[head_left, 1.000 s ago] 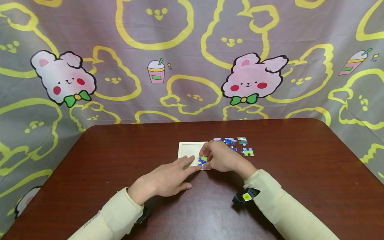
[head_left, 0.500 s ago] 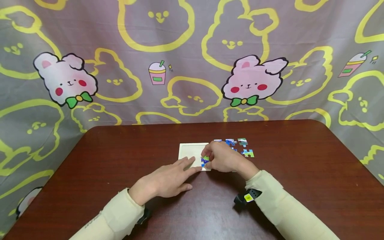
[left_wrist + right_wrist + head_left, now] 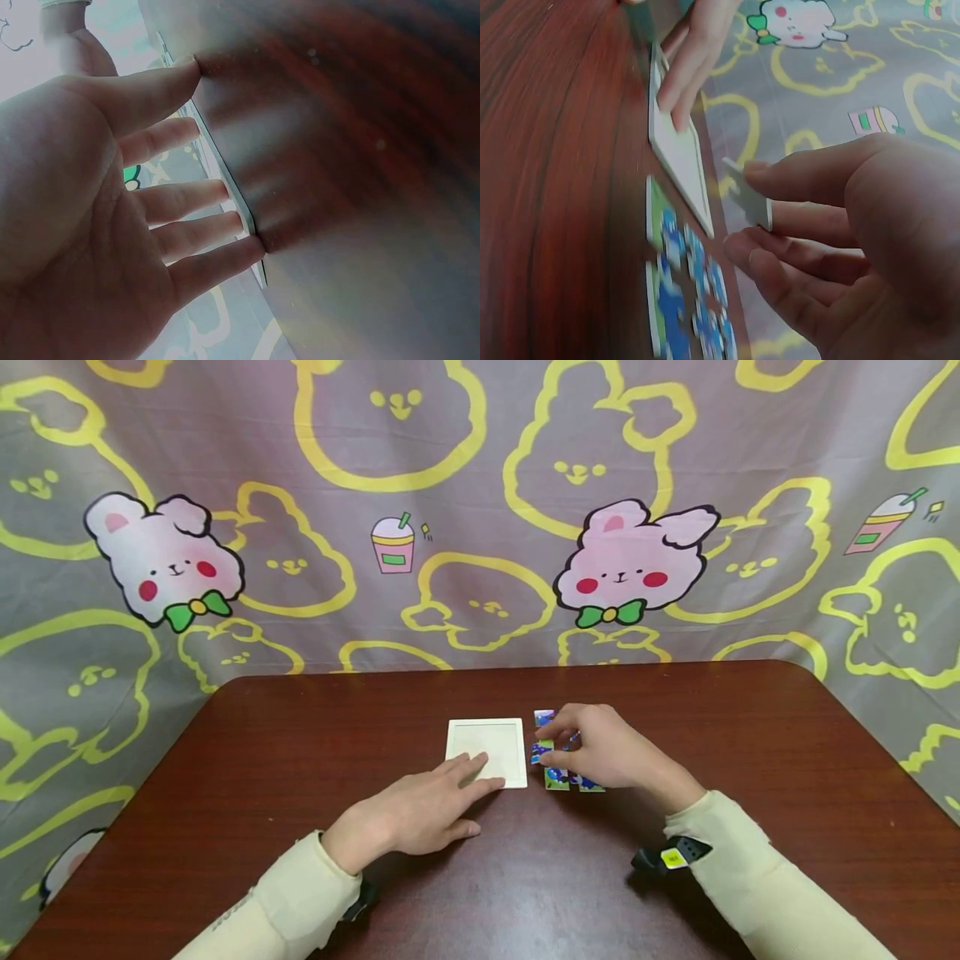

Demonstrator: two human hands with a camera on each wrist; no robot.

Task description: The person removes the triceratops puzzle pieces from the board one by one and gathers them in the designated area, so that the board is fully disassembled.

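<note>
My right hand [image 3: 603, 747] pinches a jigsaw piece [image 3: 751, 199] between thumb and fingers, raised above the loose pieces to the right of the frame. Its blue-and-green printed face shows in the head view; the right wrist view shows its pale back. A square cream puzzle tray [image 3: 498, 739] with a raised rim lies flat at the table's middle. The left hand [image 3: 420, 810] rests its extended fingertips on the tray's near-left part. Several jigsaw pieces [image 3: 557, 778] lie right of the tray, partly hidden under my right hand.
The brown wooden table [image 3: 300, 727] extends on all sides of the tray. Behind it hangs a grey curtain [image 3: 465, 602] printed with yellow outlines and rabbits. A black strap device [image 3: 660, 860] sits on the right wrist.
My right hand has moved right from the tray to above the loose pieces, taking the jigsaw piece out of the tray with it. The left hand has stayed in place.
</note>
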